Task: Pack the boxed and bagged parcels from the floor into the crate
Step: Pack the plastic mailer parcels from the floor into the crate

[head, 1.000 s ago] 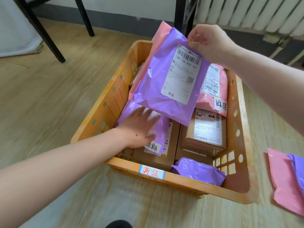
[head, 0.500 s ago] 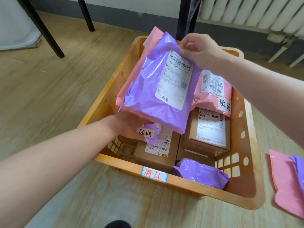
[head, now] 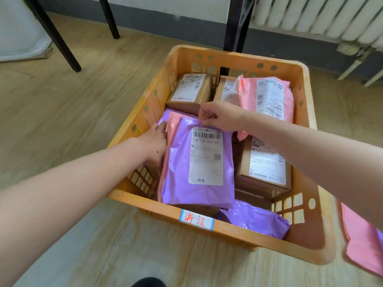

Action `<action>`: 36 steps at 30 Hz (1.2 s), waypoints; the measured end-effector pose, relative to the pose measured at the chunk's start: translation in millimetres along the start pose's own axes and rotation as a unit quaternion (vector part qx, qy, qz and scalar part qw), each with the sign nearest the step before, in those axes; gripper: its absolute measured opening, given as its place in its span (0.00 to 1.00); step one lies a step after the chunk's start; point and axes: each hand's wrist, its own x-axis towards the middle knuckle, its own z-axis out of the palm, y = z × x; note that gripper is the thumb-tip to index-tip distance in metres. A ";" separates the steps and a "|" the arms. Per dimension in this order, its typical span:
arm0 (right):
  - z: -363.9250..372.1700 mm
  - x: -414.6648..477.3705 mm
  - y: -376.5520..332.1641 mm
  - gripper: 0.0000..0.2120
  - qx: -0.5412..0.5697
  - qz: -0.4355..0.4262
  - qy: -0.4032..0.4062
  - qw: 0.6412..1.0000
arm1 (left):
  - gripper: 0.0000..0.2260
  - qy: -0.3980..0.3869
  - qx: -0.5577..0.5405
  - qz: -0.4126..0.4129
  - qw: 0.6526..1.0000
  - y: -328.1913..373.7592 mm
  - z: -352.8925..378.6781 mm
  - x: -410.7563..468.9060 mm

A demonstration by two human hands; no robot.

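Observation:
An orange crate (head: 244, 235) stands on the wooden floor, holding several parcels. A purple bag with a white label (head: 180, 179) lies flat on a pink bag (head: 173, 121) in the crate's near left part. My right hand (head: 219, 117) pinches the purple bag's top edge. My left hand (head: 154, 141) lies against the left side of the two bags, fingers partly hidden under them. Brown boxes (head: 190, 92) (head: 265, 162) sit at the back and right, a pink bag (head: 267, 98) at the back right, a purple bag (head: 257, 220) in the near corner.
Pink and purple bags (head: 360, 241) lie on the floor right of the crate. Black table legs (head: 51, 34) stand at the back left, another leg (head: 234, 23) behind the crate. A white radiator (head: 319, 15) lines the wall. A dark shoe tip (head: 148, 282) shows at the bottom edge.
My right hand has lowered the purple and pink bags from upright above the crate to flat inside it. My left hand shifted to the bags' left side.

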 end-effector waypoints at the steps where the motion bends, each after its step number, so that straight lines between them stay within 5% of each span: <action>1: 4.7 -0.8 1.3 0.05 -0.019 -0.003 0.000 1.000 | 0.44 -0.017 -0.001 0.016 1.000 -0.9 -5.1 -2.3; 3: 8.2 -2.1 1.5 0.06 -0.048 -0.005 0.001 0.999 | 0.44 -0.050 -0.033 0.028 0.998 -3.0 -16.4 -8.6; 9: 14.1 -6.0 1.7 0.08 -0.171 0.042 -0.031 0.984 | 0.16 -0.028 -0.168 0.007 0.985 -7.7 -21.5 -2.9; 14: 28.0 -7.4 -1.9 0.14 -0.301 0.098 -0.037 0.948 | 0.34 -0.026 -0.334 -0.063 0.940 2.0 -27.3 -0.4; 19: 26.4 -0.9 -5.0 0.14 -0.377 0.099 -0.040 0.920 | 0.47 0.055 -0.163 -0.004 0.985 25.5 -12.2 -2.5; 24: 24.7 -5.7 -23.1 0.15 -0.465 -0.019 -0.025 0.885 | 0.51 0.137 -0.199 0.017 0.970 36.8 -3.8 7.7; 27: 37.0 -26.5 -43.9 0.41 -0.309 0.031 -0.075 0.948 | 0.50 0.078 -0.319 0.029 0.944 23.0 2.5 9.0; 29: 54.1 -39.2 -55.1 0.59 -0.252 0.092 -0.161 0.950 | 0.54 0.034 -0.361 0.044 0.931 12.4 7.8 7.1; 36: 92.7 -24.1 -47.8 0.69 -0.226 0.146 -0.204 0.941 | 0.59 -0.072 -0.240 0.050 0.967 -1.5 21.3 11.5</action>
